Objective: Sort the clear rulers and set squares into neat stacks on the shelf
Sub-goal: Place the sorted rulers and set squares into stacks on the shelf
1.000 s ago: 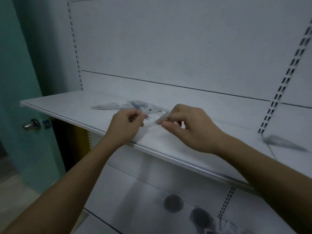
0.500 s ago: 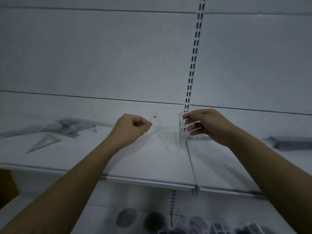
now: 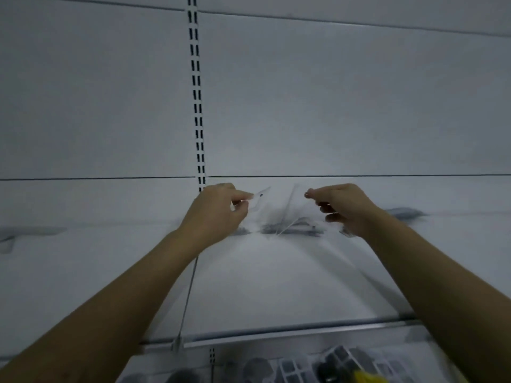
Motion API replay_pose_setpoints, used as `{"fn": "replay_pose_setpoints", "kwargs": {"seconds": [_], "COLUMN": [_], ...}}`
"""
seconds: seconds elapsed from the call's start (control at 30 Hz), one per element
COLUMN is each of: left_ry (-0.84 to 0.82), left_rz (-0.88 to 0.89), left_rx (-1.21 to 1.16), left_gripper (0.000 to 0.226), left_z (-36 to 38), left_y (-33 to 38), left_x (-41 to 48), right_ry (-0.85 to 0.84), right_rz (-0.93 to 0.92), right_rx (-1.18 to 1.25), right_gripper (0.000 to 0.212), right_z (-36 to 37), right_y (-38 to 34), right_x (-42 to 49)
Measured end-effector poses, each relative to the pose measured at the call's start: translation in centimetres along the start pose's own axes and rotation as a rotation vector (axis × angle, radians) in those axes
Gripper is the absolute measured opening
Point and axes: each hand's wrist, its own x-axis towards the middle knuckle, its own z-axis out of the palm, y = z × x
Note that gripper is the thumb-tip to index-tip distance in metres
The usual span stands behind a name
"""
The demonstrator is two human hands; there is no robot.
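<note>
Both hands are raised just above the shelf (image 3: 262, 286), each pinching see-through plastic. The left hand (image 3: 218, 214) nips a small clear piece (image 3: 258, 199) with a hole near its end between thumb and forefinger; ruler or set square cannot be told. The right hand (image 3: 345, 208) pinches, thumb to forefinger, what appears to be a clear set square (image 3: 289, 210) standing tilted on edge between the hands. Holding them apart looks like separating two kinds, so that each can join its own stack. A grey-edged pile (image 3: 293, 230) lies on the shelf directly beneath the held pieces, near both hands; other piles (image 3: 406, 212) sit well apart.
</note>
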Motion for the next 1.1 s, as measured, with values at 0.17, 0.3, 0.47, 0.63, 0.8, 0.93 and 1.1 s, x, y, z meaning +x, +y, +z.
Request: {"fn": "replay_pose_setpoints", "kwargs": {"seconds": [0.17, 0.3, 0.47, 0.63, 0.8, 0.93, 1.1], "left_ry": [-0.039, -0.037, 0.011, -0.017, -0.048, -0.223, -0.374], "left_rz": [0.068, 0.126, 0.294, 0.355, 0.38, 0.417, 0.232], "left_rx": [0.109, 0.23, 0.355, 0.4, 0.361, 0.264, 0.123], "left_gripper": [0.028, 0.028, 0.023, 0.021, 0.028, 0.029, 0.041], "left_z": [2.8, 4.8, 7.6, 9.6, 11.1, 12.0, 12.2], "left_y": [1.2, 1.8, 2.0, 1.9, 1.6, 0.9, -0.5], "left_x": [3.0, 5.3, 5.9, 5.9, 4.7, 4.5, 4.3], "right_ry": [0.022, 0.132, 0.061, 0.055, 0.117, 0.079, -0.006], "right_rz": [0.07, -0.014, -0.147, -0.272, -0.315, -0.349, -0.39], "right_rx": [-0.005, -0.248, -0.85, -1.13, -1.004, -0.884, -0.839], "right_gripper": [0.025, 0.026, 0.033, 0.041, 0.02, 0.025, 0.029], "right_z": [-0.2, 1.4, 1.3, 0.5, -2.2, -3.2, -2.2], "right_y": [1.5, 2.8, 3.3, 3.3, 3.4, 3.3, 3.2], "right_x": [2.7, 4.7, 5.8, 5.7, 6.3, 5.3, 4.5]}}
